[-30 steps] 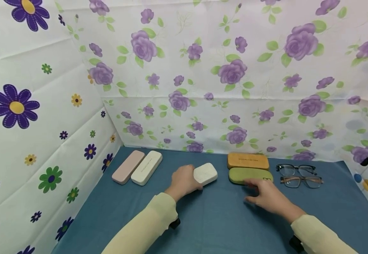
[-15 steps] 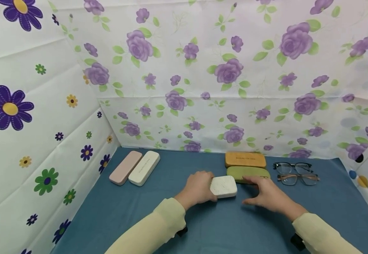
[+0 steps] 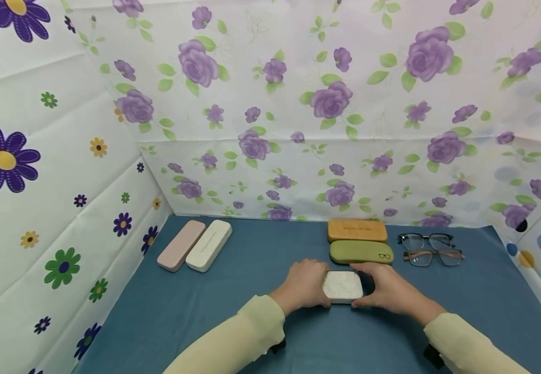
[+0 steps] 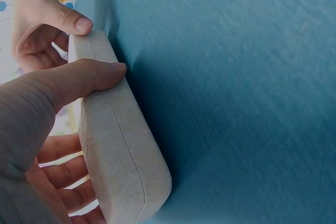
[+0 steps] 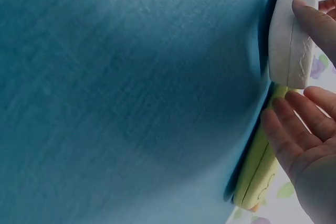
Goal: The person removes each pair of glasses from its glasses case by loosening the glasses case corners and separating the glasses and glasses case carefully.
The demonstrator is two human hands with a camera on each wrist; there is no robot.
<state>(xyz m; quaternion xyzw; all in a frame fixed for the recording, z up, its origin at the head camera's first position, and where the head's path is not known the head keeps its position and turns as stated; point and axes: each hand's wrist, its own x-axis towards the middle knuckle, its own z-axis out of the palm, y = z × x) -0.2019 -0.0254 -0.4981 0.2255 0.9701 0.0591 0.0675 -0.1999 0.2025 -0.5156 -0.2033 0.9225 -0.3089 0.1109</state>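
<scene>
A white glasses case (image 3: 342, 285) sits low over the table at the middle right. My left hand (image 3: 305, 284) grips its left end, thumb (image 4: 100, 77) along the seamed side and fingers behind. My right hand (image 3: 387, 287) is around the right end; the thumb (image 5: 310, 14) lies against the case, while the loosely bent fingers (image 5: 294, 127) appear slightly apart from it. Just behind is a green glasses case (image 3: 361, 252), with an orange glasses case (image 3: 356, 230) beyond it.
A pink case (image 3: 181, 245) and another white case (image 3: 209, 246) lie side by side at the left. Black-framed glasses (image 3: 425, 240) and brown-framed glasses (image 3: 433, 257) lie at the right. Blue cloth (image 3: 252, 239) covers the table, with flowered sheets behind and beside it.
My left hand has carried the white glasses case right and toward me, turning it straighter. My right hand has left the green case's front edge and is now at the white case's right end.
</scene>
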